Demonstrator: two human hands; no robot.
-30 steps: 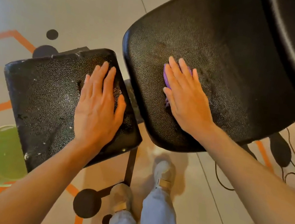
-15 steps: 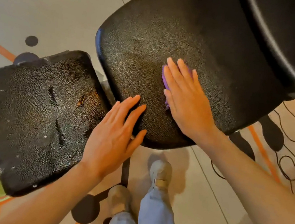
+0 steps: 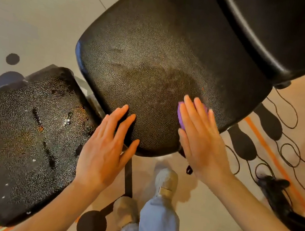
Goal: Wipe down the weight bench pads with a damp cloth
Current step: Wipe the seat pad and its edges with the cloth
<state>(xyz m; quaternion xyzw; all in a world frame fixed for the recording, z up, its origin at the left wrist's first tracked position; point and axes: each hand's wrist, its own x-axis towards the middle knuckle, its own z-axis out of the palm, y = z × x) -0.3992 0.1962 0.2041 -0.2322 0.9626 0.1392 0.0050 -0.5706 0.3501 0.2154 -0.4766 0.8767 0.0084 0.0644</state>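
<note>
Pebbled, faintly glossy black vinyl pad (image 3: pixel 155 61) (smaller pad (image 3: pixel 27 137) cracked, flecked), soft purple cloth (image 3: pixel 181 117)

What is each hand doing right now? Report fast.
Left hand: open, flat on the large pad.
Right hand: open, pressing the purple cloth onto it.

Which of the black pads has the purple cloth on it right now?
The large middle pad: the right hand presses the purple cloth flat on it. The cracked pad has none.
</note>
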